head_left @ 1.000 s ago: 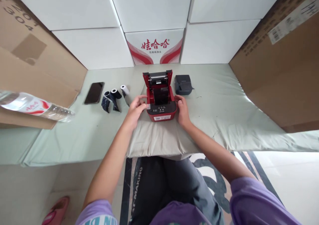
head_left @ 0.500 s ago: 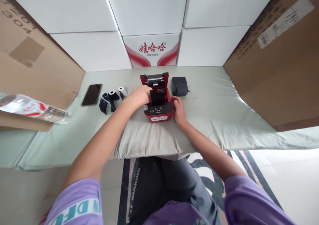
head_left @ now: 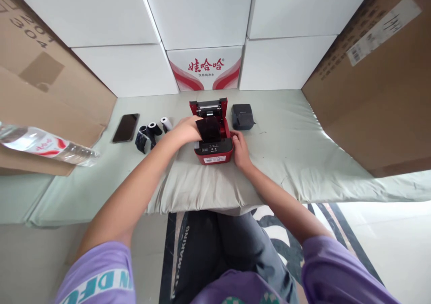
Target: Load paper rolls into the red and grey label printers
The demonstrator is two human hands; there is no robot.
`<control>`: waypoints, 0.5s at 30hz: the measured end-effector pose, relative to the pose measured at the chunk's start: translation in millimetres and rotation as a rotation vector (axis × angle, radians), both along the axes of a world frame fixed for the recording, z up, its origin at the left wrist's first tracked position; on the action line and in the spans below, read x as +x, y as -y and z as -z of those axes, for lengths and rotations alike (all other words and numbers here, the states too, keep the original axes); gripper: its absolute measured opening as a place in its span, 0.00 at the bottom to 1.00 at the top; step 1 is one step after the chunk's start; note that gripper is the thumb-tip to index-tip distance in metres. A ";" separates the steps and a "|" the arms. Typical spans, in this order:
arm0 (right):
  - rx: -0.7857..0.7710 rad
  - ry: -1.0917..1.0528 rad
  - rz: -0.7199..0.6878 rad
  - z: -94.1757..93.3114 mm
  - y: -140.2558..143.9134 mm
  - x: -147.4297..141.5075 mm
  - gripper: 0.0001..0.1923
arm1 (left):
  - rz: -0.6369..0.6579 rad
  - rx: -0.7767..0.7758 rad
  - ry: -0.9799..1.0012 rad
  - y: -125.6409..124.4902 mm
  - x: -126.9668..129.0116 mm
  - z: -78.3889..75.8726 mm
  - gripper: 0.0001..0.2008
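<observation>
Printer point(head_left: 214, 153), one red box with its lid up, sits on the pale cloth point(head_left: 289, 160) close before the person; the right hand point(head_left: 239, 149) lies flat against its right side, fingers loosely together, while the left hand point(head_left: 186, 130) pinches one black roll point(head_left: 209, 129) in the open bay. Farther left lie three small rolls point(head_left: 151, 131) and one phone point(head_left: 125, 127), with one bottle point(head_left: 43, 146) at the edge. Beyond stand one black printer point(head_left: 242, 116), five white boxes point(head_left: 202, 12) and two brown cartons point(head_left: 380, 84).

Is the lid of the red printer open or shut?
Open. The red label printer's lid stands tilted back, exposing the bay where the left hand holds a black roll.
</observation>
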State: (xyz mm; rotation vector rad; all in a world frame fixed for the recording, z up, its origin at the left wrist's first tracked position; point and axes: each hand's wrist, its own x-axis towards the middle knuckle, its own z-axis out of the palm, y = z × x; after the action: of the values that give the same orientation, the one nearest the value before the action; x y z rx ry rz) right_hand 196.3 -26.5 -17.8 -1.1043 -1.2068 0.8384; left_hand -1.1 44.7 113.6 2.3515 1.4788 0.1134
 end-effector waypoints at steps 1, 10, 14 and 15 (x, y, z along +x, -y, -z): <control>0.001 0.001 -0.005 0.4 -0.1 0.1 0.28 | 0.023 -0.009 0.036 3.2 -6.5 -4.1 0.07; -0.002 0.038 0.011 2.3 -0.8 1.6 0.27 | -0.188 -0.038 0.776 6.0 -72.4 -26.8 0.23; -0.009 0.038 0.009 2.4 -1.3 2.0 0.26 | -0.339 -0.070 0.933 -16.7 -91.2 -31.8 0.22; -0.012 0.035 0.011 2.8 -1.6 2.0 0.26 | -0.375 -0.093 0.928 -22.6 -93.7 -30.9 0.22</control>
State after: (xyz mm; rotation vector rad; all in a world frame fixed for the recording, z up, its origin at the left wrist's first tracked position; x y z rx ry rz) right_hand 198.3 -24.9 -20.6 -1.1383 -1.2248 0.8215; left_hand -94.8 67.3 144.6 1.5268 1.3276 1.0382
